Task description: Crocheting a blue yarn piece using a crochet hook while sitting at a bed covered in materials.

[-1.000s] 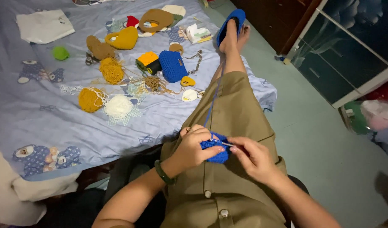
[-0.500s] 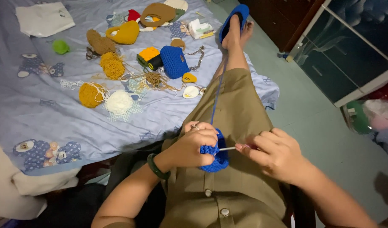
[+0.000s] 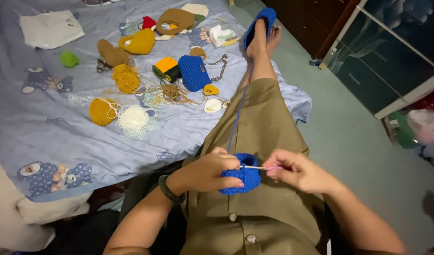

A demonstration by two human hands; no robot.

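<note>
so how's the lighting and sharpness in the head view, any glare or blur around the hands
Head view: dim, soft indoor light, no harsh glare; the left hand and right hand on the blue crochet piece are fairly sharp; the hook is thin and hard to make out; the bottom corners fall into dark shadow; the glass cabinet door shows faint reflections; wide-angle stretching at the edges.

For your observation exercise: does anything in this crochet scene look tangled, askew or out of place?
Yes. Loose tan yarn lies in a tangled heap on the bedsheet among the yarn balls. Otherwise nothing looks amiss: the left hand holds the blue crochet piece, and the right hand holds the hook.
</note>
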